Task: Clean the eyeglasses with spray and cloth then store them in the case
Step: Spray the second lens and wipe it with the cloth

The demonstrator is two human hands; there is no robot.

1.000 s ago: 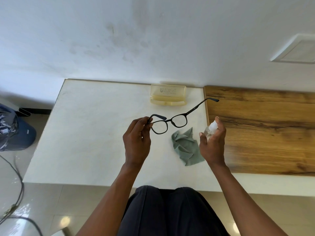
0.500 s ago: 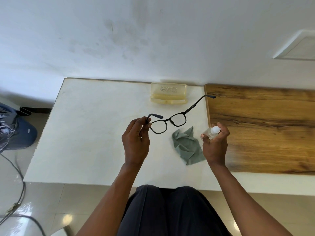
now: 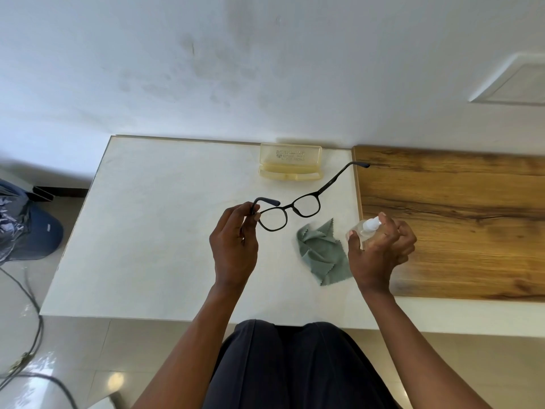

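My left hand (image 3: 234,245) pinches the black eyeglasses (image 3: 290,211) at their left hinge and holds them above the white table, temples unfolded, the far temple reaching toward the wooden board. My right hand (image 3: 379,252) grips a small clear spray bottle (image 3: 367,226) with a white nozzle, tilted toward the glasses and a short way to their right. A crumpled grey-green cloth (image 3: 323,253) lies on the table between my hands. The pale yellow translucent case (image 3: 290,161) stands open at the table's back edge by the wall.
The white table (image 3: 153,231) meets a wooden board (image 3: 457,225) on the right. A blue bin with a plastic bag (image 3: 26,228) sits on the floor at left, and cables (image 3: 32,329) trail over the tiles. My dark-trousered lap is below the table's front edge.
My right hand has turned so the spray bottle's white nozzle now shows and points toward the glasses. The glasses and left hand have barely moved.
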